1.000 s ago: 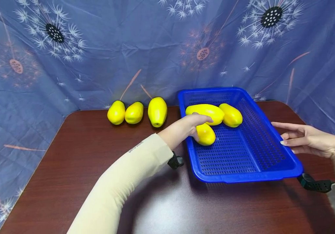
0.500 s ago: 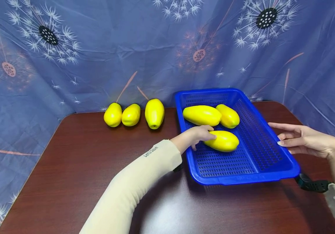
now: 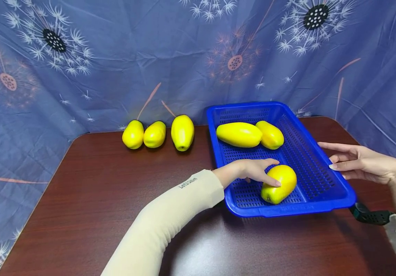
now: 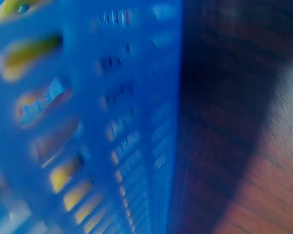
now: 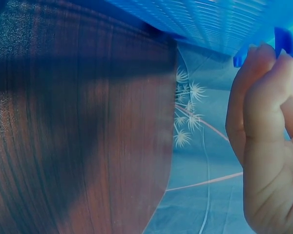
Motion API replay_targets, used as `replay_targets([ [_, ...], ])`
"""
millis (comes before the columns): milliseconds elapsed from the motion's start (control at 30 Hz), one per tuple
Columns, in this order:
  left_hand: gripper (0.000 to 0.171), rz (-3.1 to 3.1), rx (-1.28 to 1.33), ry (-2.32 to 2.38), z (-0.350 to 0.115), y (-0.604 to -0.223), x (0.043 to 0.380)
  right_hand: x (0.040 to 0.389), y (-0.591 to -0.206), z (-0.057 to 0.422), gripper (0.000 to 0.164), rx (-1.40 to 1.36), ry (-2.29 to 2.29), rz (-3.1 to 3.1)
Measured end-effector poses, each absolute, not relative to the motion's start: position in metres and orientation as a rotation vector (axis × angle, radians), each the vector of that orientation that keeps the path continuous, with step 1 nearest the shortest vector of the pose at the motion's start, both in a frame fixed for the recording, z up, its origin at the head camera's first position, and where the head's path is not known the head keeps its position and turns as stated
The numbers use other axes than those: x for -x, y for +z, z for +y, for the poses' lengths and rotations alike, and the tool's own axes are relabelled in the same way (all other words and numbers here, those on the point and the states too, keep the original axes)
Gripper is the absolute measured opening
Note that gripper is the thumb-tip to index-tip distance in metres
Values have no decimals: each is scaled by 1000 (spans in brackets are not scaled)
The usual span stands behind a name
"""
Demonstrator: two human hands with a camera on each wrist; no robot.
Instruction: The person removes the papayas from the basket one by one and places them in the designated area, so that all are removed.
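Observation:
My left hand (image 3: 254,170) reaches over the near-left side of a blue plastic basket (image 3: 289,210). Its thumb and extended fingers are spread against a yellow papaya (image 3: 283,183), which lies aslant near the front of the basket. Farther back inside, a long papaya (image 3: 239,135) touches a shorter papaya (image 3: 271,135). At the right rim, my right hand (image 3: 370,163) holds the basket's edge with thumb and fingers; its bent fingers show in the right wrist view. The left wrist view is blurred: it shows the slotted basket wall (image 4: 136,97) with yellow behind, and the left hand cannot be made out there.
Several objects stand on the brown wooden table (image 3: 115,199): left of the basket, two papayas touch and a larger papaya (image 3: 182,133) stands apart. A blue dandelion-print curtain (image 3: 142,50) hangs right behind the table's far edge.
My left hand has moved right and nearer over the basket. The papaya beside it has shifted the same way and turned from lying crosswise to slanting. My right hand stays at the rim.

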State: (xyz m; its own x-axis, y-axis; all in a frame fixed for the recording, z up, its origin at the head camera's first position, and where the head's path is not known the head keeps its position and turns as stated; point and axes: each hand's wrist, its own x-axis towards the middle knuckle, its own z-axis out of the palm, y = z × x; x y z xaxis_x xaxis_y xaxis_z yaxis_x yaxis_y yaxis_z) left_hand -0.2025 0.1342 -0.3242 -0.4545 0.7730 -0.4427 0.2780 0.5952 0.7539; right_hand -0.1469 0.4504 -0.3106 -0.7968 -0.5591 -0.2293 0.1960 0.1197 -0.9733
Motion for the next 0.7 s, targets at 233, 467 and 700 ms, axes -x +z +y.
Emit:
replay_targets([
  [233,77,1888,-797,847,140,-324,195,148,-310,451,64,350,-1743,1842],
  [467,68,1861,-696,976,137,-326,197,147,-311,451,63,338,-1735,1842],
  [700,59,1891,-704,1022,135,-326,193,146,-312,450,64,352,-1752,1815],
])
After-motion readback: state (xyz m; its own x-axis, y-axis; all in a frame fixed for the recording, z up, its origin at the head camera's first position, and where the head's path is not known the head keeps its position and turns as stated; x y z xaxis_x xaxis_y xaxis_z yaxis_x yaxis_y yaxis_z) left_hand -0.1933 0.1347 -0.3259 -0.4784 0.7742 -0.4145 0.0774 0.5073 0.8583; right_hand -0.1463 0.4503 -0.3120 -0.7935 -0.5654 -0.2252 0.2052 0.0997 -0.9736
